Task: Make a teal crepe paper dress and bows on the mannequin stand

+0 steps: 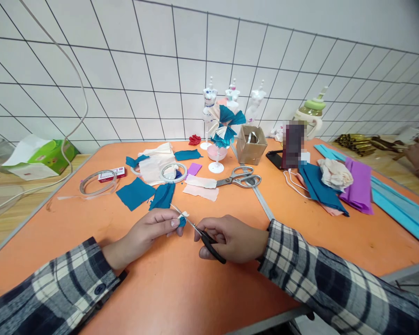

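Between the fingertips of my left hand [149, 229] is a small bunched piece of teal and white crepe paper [182, 221]. My right hand [234, 239] is wrapped round black-handled scissors [209, 243], whose blades point up and left and cross the bunched paper. Whether the blades touch it I cannot tell. Just beyond my left hand lie a teal paper strip [163, 195] and a flat teal square [135, 193]. Pale pink paper pieces [202, 190] and large silver scissors [242, 179] lie farther back.
A small dress form [226, 123] wears teal and cream paper; others stand behind it. Tape rolls [174, 172], a brown box [251, 145], a phone on a stand [293, 144] and folded purple paper [357, 186] surround the work area. A baby bottle [310, 114] stands back right.
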{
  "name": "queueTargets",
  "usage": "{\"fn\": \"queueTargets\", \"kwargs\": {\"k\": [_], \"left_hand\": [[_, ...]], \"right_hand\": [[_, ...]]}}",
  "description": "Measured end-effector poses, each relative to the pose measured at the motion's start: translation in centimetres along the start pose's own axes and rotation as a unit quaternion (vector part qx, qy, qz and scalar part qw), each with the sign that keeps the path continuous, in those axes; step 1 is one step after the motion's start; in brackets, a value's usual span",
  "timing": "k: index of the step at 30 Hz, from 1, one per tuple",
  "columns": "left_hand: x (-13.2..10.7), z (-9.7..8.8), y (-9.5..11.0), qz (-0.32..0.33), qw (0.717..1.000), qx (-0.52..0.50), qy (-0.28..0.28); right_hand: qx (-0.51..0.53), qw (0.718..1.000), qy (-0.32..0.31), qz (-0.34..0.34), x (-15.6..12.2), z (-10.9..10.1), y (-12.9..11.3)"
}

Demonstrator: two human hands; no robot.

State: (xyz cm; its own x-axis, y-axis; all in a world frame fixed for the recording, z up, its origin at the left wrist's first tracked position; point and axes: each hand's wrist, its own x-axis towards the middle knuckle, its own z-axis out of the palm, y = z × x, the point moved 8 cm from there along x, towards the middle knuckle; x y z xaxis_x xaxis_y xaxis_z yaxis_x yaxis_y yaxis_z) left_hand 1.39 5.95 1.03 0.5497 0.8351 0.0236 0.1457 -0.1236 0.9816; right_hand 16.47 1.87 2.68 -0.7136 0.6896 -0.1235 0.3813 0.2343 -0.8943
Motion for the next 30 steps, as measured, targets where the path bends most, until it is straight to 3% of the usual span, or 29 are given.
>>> {"fn": "queueTargets", "kwargs": {"k": [30], "left_hand": [[-0.1, 0.02, 0.41, -0.02, 0.999, -0.035, 0.012]], "right_hand": [[0.061, 0.998, -0.026, 0.01, -0.01, 0.15, 0.35]]}}
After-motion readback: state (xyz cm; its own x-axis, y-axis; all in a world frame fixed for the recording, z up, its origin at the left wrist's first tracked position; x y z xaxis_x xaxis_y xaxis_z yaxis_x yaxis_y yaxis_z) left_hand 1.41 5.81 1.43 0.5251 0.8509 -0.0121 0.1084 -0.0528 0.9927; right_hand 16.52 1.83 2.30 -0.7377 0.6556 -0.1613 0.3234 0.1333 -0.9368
